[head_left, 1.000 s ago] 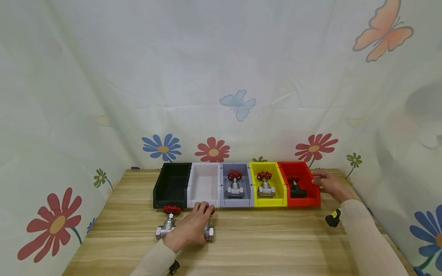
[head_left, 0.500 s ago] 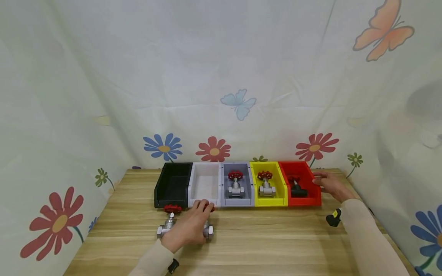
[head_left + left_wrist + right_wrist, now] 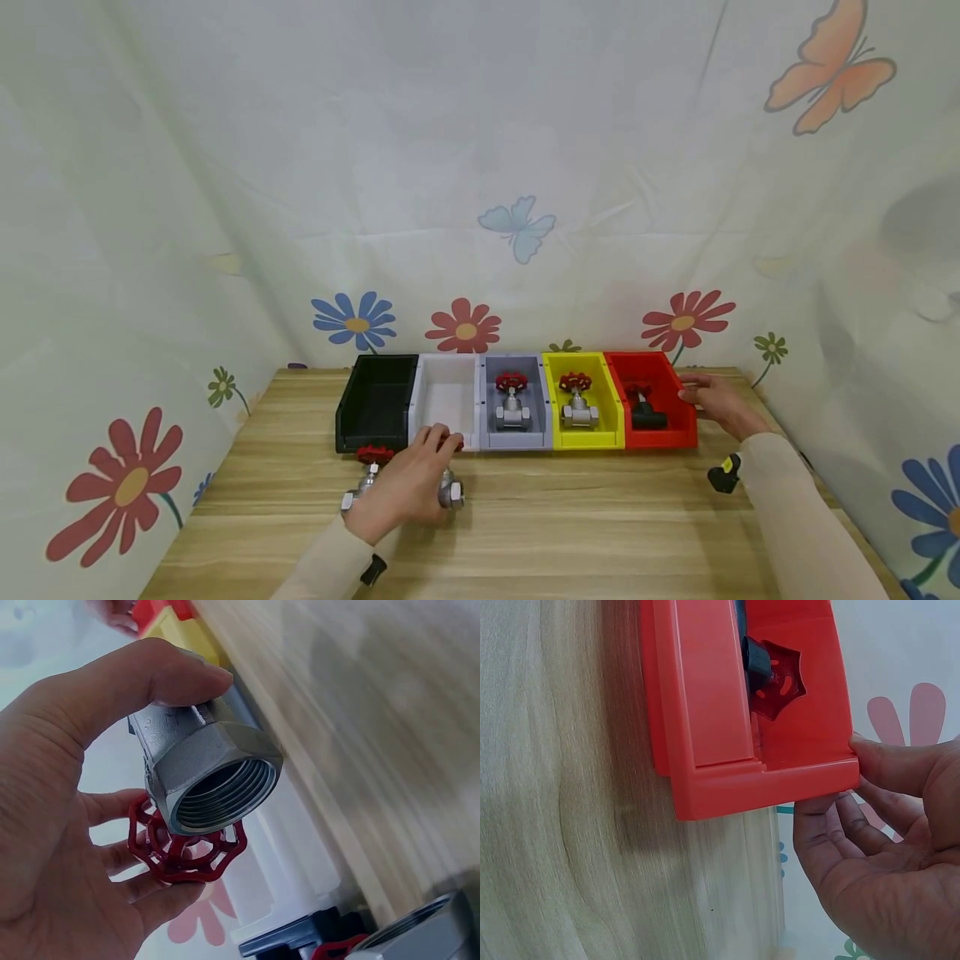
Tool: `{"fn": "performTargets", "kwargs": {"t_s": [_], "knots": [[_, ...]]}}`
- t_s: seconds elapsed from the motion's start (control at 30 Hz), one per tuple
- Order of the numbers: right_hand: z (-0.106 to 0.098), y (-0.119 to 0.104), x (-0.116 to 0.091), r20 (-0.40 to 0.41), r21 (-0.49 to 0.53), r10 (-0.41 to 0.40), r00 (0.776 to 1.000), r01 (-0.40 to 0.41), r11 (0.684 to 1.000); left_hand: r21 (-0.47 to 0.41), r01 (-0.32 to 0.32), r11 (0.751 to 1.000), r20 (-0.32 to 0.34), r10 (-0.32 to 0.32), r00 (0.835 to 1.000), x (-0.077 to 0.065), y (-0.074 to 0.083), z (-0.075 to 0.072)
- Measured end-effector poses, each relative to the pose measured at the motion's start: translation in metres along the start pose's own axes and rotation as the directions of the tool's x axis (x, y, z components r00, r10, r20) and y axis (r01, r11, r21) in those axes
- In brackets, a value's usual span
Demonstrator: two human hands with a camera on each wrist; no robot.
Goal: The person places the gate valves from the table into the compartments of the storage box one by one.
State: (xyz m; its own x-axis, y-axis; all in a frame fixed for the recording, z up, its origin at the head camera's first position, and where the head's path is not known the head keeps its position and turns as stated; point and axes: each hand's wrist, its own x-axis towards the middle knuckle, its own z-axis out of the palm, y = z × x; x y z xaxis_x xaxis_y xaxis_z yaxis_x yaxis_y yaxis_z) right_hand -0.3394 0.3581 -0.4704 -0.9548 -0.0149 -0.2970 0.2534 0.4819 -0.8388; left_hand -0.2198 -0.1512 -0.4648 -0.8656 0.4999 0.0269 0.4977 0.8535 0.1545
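My left hand grips a steel gate valve, thumb across its body and fingers about its red handwheel. It hangs in front of the white bin, wheel toward the bin. A second gate valve stands on the table just left, partly hidden behind the hand. My right hand pinches the side wall of the red bin, thumb at the rim and fingers against the outer face. Inside the red bin lies a black valve with a red wheel.
The bins stand side by side along the back of the wooden table. The grey bin holds a valve, as does the yellow bin with its valve. A black bin forms the left end. Patterned cloth hangs behind.
My left hand has risen slightly toward the white bin, carrying the gate valve, whose end has tilted. The right hand stays at the red bin's wall.
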Motion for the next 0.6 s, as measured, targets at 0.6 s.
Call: {"fn": "performTargets", "kwargs": {"t_s": [0.6], "knots": [[-0.001, -0.001, -0.001, 0.007, -0.026, -0.007, 1.0, 0.007, 1.0, 0.059, -0.001, 0.998, -0.107, 0.007, 0.994, 0.004, 0.0, -0.031]]}}
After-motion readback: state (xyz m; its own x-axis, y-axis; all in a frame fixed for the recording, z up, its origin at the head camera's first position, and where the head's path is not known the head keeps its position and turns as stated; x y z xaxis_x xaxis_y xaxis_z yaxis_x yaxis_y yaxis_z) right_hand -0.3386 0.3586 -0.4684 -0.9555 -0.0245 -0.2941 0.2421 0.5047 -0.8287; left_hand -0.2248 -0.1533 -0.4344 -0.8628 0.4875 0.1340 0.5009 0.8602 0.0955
